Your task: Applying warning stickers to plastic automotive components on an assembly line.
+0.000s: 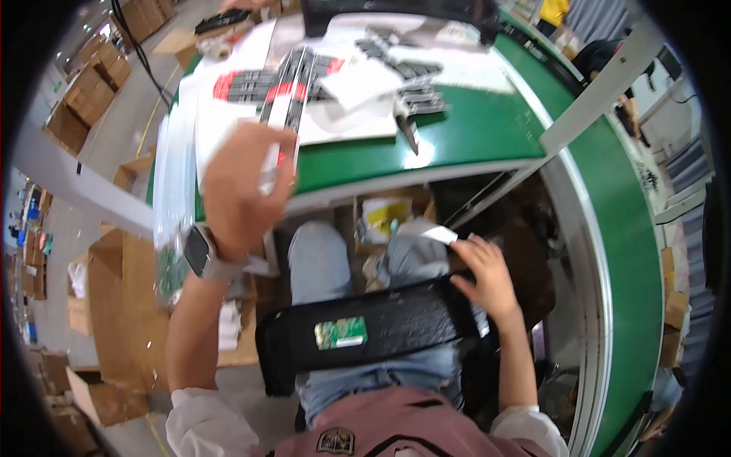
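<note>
A long black plastic panel (411,316) lies across my lap, with a green label (341,333) on its face. My left hand (247,183), wearing a watch (199,250), is raised at the near edge of the green table. It is smeared by motion; the fingers look curled beside a pile of black-and-red printed strips (293,80), and whether they grip one is unclear. Above the panel's right end, my right hand (487,274) has thumb and fingers apart. A white slip (432,231) touches its fingertips; I cannot tell whether it is held.
On the green table (487,141) lie white sheets (358,85), more dark strips (419,99) and a pointed dark tool (407,129). Another black panel (403,15) stands at the back. Beneath is a carton (358,240); clear plastic sleeves (173,183) hang at the left edge.
</note>
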The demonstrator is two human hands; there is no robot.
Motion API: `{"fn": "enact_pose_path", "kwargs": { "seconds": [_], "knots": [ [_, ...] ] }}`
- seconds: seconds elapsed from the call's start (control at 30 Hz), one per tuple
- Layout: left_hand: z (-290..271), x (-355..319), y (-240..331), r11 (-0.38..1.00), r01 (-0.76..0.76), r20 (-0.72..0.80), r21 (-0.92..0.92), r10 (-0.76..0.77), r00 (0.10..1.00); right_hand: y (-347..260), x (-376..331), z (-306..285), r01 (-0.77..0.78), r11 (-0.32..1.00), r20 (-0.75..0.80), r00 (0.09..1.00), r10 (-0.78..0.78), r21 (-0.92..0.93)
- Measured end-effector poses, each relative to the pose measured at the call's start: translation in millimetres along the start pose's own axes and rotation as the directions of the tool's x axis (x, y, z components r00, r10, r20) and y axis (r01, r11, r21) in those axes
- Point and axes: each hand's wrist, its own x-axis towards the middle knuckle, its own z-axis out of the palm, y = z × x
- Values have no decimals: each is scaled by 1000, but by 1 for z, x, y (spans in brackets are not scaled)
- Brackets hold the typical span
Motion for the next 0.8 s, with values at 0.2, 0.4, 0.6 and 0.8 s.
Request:
{"fn": "enact_pose_path", "kwargs": {
  "seconds": [0.2, 0.4, 0.6, 0.8],
  "knots": [
    [28, -162, 24, 979, 203, 563, -19, -157, 811, 34, 4, 42, -88, 969, 220, 975, 37, 231],
    [-1, -206, 51, 610, 786, 653, 99, -636, 411, 14, -14, 18, 98, 963, -136, 989, -65, 250],
    [-44, -191, 68, 726, 688, 390, 17, -638, 664, 13, -37, -5, 122, 993, -482, 870, -104, 6],
    [-41, -201, 96, 760, 643, 360, 92, -627, 691, -14, -29, -41, -225, 930, 34, 974, 225, 291]
  ]
}}
